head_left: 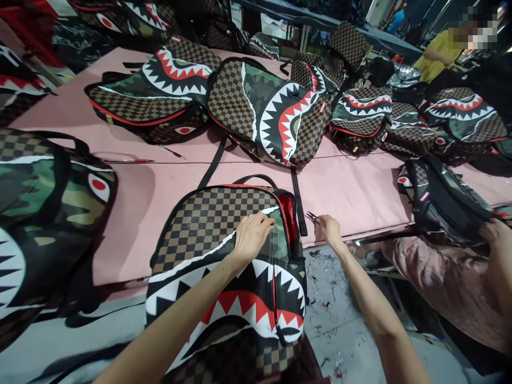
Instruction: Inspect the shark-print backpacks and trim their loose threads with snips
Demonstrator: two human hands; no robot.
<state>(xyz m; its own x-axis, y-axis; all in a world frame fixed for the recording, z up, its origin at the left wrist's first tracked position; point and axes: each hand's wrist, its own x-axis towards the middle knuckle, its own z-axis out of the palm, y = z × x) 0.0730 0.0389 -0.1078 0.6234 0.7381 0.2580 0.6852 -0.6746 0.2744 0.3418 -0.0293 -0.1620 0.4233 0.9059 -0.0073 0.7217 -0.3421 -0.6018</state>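
Observation:
A checkered and camouflage backpack [212,218] with a shark-mouth print stands in front of me, leaning at the table's edge. Its top opening is partly unzipped on the right side and shows a red lining [287,210]. My left hand [253,234] lies against the upper front panel near the vertical zip, its fingers bent and pressed together; anything between the fingertips is too small to make out. Just right of the backpack, my right hand [330,228] holds small thread snips [312,217], points directed left, apart from the bag.
Several similar backpacks [276,112] lie across the pink table [176,173], and another [52,213] stands close at left. A red pen-like tool [136,160] lies behind. At right, a co-worker's hand [498,234] touches a backpack [444,200]. Thread scraps litter the floor [332,298].

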